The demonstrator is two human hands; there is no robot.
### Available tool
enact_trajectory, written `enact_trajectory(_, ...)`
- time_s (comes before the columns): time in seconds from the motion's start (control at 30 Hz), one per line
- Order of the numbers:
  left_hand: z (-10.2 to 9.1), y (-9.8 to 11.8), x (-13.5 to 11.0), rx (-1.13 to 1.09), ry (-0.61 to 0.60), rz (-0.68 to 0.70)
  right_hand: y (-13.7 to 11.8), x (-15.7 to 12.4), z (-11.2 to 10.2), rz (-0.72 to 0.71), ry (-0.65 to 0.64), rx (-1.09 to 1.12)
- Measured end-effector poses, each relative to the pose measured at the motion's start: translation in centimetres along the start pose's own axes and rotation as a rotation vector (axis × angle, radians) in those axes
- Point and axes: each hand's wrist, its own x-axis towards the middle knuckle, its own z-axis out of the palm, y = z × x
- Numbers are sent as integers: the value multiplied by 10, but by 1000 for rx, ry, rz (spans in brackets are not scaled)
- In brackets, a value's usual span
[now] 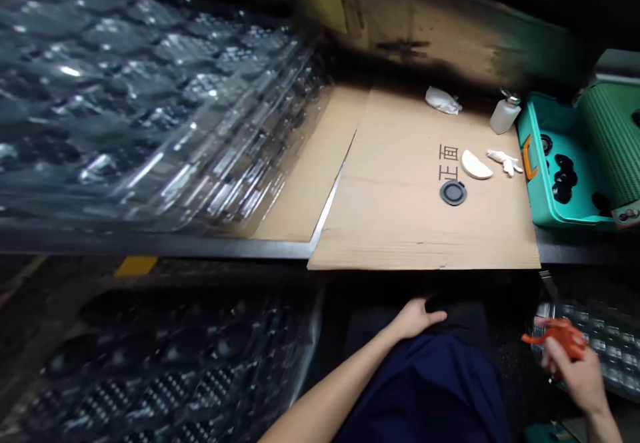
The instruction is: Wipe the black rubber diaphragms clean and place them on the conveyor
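My left hand rests low in front of me on a dark object on my lap, below the table edge; its fingers curl over the thing's top. My right hand is at the lower right, blurred, fingers closed round an orange-handled tool whose metal tip points up. On the table a sheet of cardboard carries a round black rubber part, a white half-moon piece and a crumpled white cloth.
Stacks of clear plastic trays fill the table's left side, with more trays below. A teal bin with black parts stands at the right. A white squeeze bottle and a white rag lie at the back.
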Motion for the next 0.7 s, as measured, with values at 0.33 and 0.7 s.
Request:
enact_trajectory(0.33, -22, -3, 32, -1161, 332, -373, -103, -7, 104, -325, -532, -632)
enact_trajectory(0.7, -16, -13, 27, -903, 232, -232, -124, -3, 102, -226, -565, -732)
